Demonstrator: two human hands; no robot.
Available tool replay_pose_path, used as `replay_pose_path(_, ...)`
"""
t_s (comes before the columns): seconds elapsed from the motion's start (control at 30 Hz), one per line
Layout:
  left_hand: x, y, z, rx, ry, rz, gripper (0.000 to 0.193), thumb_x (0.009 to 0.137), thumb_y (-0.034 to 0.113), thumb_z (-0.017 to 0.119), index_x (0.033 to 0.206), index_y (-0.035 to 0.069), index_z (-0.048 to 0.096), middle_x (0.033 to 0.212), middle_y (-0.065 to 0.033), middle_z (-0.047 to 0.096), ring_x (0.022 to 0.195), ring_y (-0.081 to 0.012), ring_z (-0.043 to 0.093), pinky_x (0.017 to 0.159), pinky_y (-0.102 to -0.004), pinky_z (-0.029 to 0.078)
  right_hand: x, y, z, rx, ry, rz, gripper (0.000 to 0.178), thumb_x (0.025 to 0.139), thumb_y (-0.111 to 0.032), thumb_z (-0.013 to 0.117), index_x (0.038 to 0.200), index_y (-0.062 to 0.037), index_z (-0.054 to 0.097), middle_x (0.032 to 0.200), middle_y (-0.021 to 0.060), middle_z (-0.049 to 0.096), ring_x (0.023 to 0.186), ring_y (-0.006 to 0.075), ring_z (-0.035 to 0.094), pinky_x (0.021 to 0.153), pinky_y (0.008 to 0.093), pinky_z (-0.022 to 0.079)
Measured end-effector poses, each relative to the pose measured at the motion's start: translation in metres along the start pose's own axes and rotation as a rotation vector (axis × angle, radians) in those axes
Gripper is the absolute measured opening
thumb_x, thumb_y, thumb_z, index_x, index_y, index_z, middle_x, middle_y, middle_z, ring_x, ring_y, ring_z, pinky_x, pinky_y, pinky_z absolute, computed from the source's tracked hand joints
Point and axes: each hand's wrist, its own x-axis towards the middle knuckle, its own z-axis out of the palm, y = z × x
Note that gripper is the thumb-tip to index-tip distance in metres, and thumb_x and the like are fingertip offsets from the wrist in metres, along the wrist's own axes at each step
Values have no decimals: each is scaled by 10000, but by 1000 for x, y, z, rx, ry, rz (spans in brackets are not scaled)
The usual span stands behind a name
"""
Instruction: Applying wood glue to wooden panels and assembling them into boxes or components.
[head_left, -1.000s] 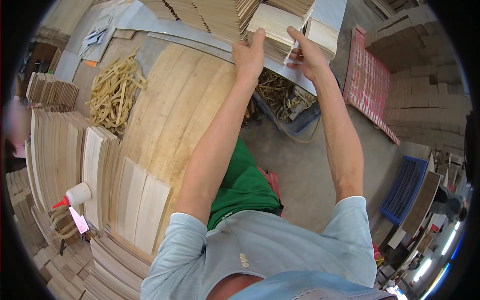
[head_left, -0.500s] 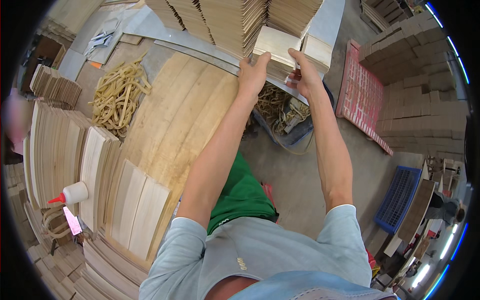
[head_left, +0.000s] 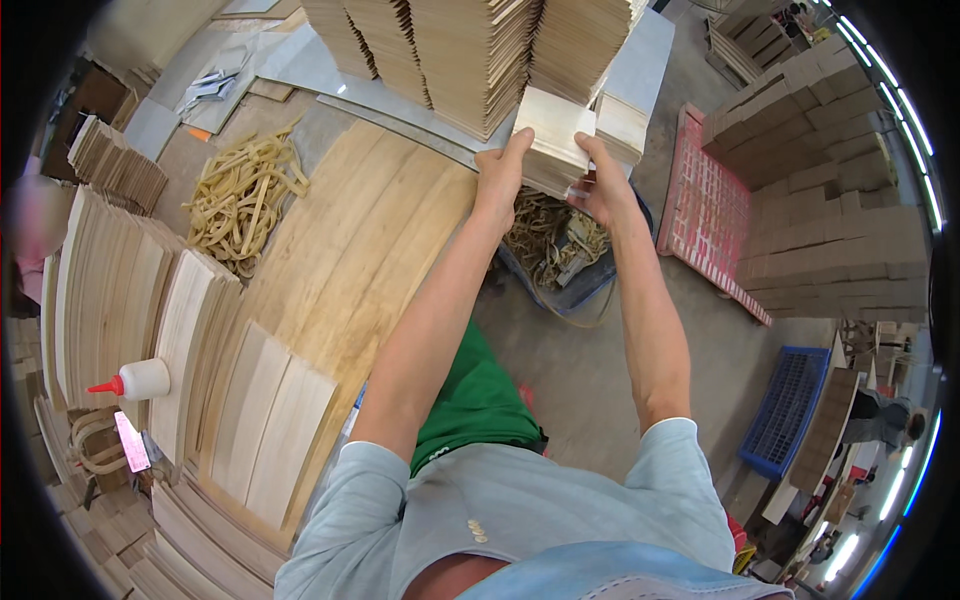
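Note:
Between my two hands is a small stack of thin wooden boards (head_left: 557, 122), gripped from opposite sides. My left hand (head_left: 502, 175) presses its left side, thumb up along the edge. My right hand (head_left: 606, 188) holds the right side, with its fingers curled partly underneath. Directly behind stand tall stacks of the same thin boards (head_left: 455, 65) on a grey sheet-topped surface. A shorter stack of boards (head_left: 621, 130) sits just right of the held one.
Below the hands is a blue tub (head_left: 575, 290) of wood strips. Left lie a wooden tabletop (head_left: 345, 215), a heap of yellowish bands (head_left: 248, 200), upright panels (head_left: 110, 300) and a red-capped glue bottle (head_left: 145, 379). Right are a red pallet (head_left: 708, 200) and a blue crate (head_left: 785, 410).
The view has shifted slightly, so the stacks appear a little lower. Both hands keep their grip on the small stack of boards.

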Motion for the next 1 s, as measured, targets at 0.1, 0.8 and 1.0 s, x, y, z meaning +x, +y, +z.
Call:
replay_pose_path(0.1, -6, -5, -11, -59, 56, 105, 849, 770, 482, 668, 1284, -111, 344, 1241, -222, 462, 1157, -266, 461, 955, -355, 388, -32, 10, 18, 162, -90, -147, 557, 847, -430, 590, 1276, -94, 476, 1180, 100, 540, 1020, 212, 537, 791, 395, 440)
replay_pose_path(0.8, -261, 62, -208, 1728, 104, 1140, 488, 662, 200, 725, 1121, 224, 562, 1256, -195, 386, 1196, -369, 386, 1015, -543, 334, -94, 85, 166, -86, -1286, 201, 861, 907, -683, 302, 1447, -15, 251, 1382, 154, 449, 1240, 278, 481, 944, 461, 476)
replay_pose_path(1.0, -268, 43, -216, 1936, 91, 1208, 433, 738, 221, 689, 1127, 318, 524, 1254, -133, 397, 1212, -323, 385, 1050, -533, 300, -107, 79, 174, -119, -1309, 307, 812, 906, -637, 416, 1414, -11, 322, 1351, 136, 480, 1200, 237, 513, 955, 400, 466)
